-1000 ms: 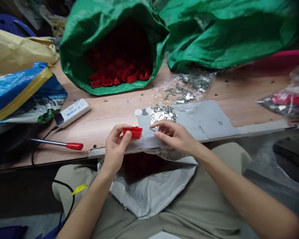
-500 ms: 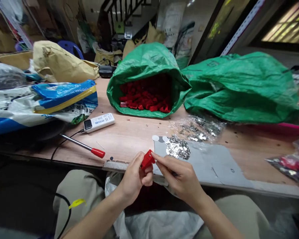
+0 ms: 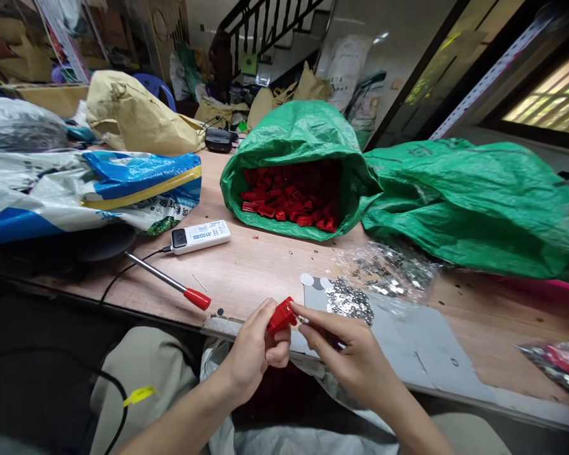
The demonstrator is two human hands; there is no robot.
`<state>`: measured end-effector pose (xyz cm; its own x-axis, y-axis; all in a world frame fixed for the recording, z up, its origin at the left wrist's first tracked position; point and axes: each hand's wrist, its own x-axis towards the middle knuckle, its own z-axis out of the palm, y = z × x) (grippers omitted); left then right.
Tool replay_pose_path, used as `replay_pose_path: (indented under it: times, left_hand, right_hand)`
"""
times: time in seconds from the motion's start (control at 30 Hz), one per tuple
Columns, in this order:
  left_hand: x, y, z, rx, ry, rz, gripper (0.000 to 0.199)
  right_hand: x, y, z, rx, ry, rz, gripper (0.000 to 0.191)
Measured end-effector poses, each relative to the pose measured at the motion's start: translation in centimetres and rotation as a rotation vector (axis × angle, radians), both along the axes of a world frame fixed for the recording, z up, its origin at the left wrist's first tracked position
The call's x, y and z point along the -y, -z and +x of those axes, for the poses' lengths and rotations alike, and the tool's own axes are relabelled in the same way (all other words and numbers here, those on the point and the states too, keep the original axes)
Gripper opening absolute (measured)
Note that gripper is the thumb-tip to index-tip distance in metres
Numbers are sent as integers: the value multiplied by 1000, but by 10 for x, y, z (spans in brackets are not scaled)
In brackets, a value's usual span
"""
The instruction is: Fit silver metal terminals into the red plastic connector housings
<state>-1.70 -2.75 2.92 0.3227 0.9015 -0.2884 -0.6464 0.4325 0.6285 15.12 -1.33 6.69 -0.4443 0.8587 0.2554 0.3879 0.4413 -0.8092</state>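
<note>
A small red plastic part point(image 3: 281, 316) is pinched between the thumb and fingers of my left hand point(image 3: 253, 346), over the table's front edge. The fingertips of my right hand point(image 3: 346, 344) meet the right end of that part; small metal glints show between its fingers, too small to make out fully. Just behind my right hand, a pile of small silver metal pieces point(image 3: 348, 300) lies on a grey sheet point(image 3: 408, 338). Many similar red parts point(image 3: 291, 201) fill the open mouth of a green sack point(image 3: 303, 133).
On the wooden table point(image 3: 260, 272) lie a white device point(image 3: 201, 237) with a cable, a red-handled metal rod point(image 3: 196, 298) and a clear bag of metal pieces point(image 3: 393, 268). Another green sack point(image 3: 474, 202) is at right, a blue-white sack point(image 3: 142, 186) at left. Below the table hangs a pale bag point(image 3: 308, 439).
The camera view has shifted, so the table items appear lower and further right. My right thumb has parted slightly from its index finger; my left hand keeps hold of the red part.
</note>
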Motion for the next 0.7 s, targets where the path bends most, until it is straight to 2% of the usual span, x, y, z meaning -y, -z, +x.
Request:
replay_pose_path:
  times: [0.23, 0.33, 0.4, 0.47, 0.57, 0.63, 0.7]
  left_hand:
    - [-2, 1, -1, -7, -17, 38, 45]
    - [0, 2, -1, -14, -40, 82, 43]
    - [3, -1, -4, -50, -59, 160, 43]
    - [9, -8, -10, -150, -61, 258, 43]
    - [16, -22, -21, -438, 74, 407, 41]
    - [20, -26, -23, -736, 254, 566, 36]
    - [23, -23, -19, -1095, 479, 725, 28]
  right_hand:
    - [-2, -8, -11, -51, 97, -47, 26]
    - [-6, -4, -11, -67, 132, -99, 26]
    - [-15, 4, -6, -79, 226, -157, 32]
    - [-29, 15, 5, -111, 378, -217, 45]
    - [-60, 24, 23, -91, 503, -207, 58]
    - [-86, 23, 31, 62, 561, -65, 57]
    - [-116, 18, 34, 250, 636, 67, 52]
